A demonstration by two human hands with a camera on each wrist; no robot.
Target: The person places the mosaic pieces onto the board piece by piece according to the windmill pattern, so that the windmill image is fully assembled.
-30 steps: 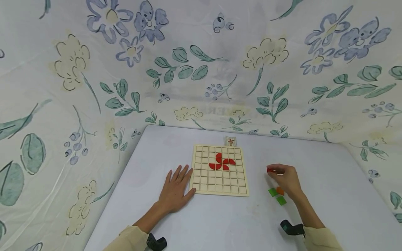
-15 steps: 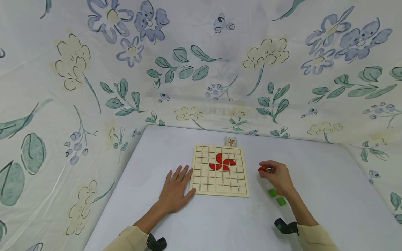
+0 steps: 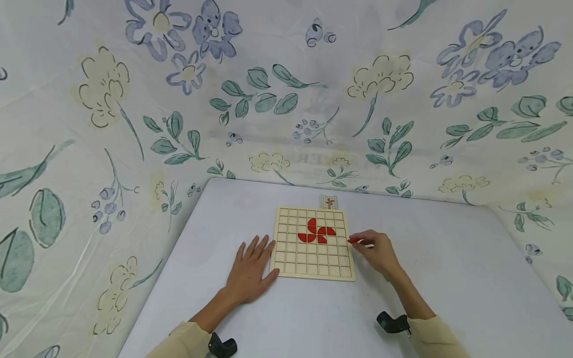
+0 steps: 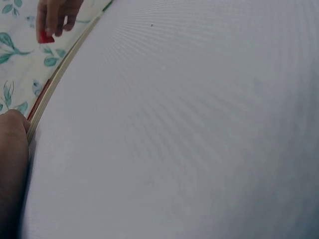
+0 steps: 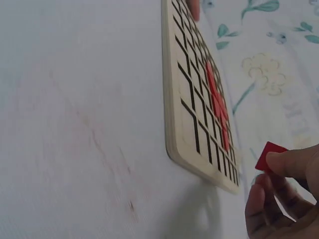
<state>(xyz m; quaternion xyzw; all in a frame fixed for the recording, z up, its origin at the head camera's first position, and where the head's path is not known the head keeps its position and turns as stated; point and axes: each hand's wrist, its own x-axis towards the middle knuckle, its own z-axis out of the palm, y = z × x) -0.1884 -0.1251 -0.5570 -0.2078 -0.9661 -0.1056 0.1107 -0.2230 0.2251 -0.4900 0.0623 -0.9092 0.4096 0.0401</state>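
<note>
A square wooden grid board [image 3: 291, 253] lies on the white table, with several red pieces [image 3: 308, 237] set in its cells in a pinwheel shape. My left hand [image 3: 250, 276] lies flat with fingers spread, its fingertips touching the board's left edge. Between thumb and fingers my right hand [image 3: 378, 251] pinches a small red piece [image 5: 266, 155], held just off the board's right edge. The right wrist view shows a straight-edged corner of that piece; fingers cover the rest. Behind the board lies a small card [image 3: 329, 202] printed with a red pinwheel on a grid.
Part of a green piece [image 3: 387, 279] shows beneath the right wrist. Black wrist-worn devices [image 3: 392, 322] hang by both sleeves. A flowered cloth [image 3: 268, 124] rises behind the white table [image 3: 313, 318] and along its left side.
My right hand has moved left with the red piece, from above the loose green and orange pieces to the board's right edge. The left hand has stayed in place.
</note>
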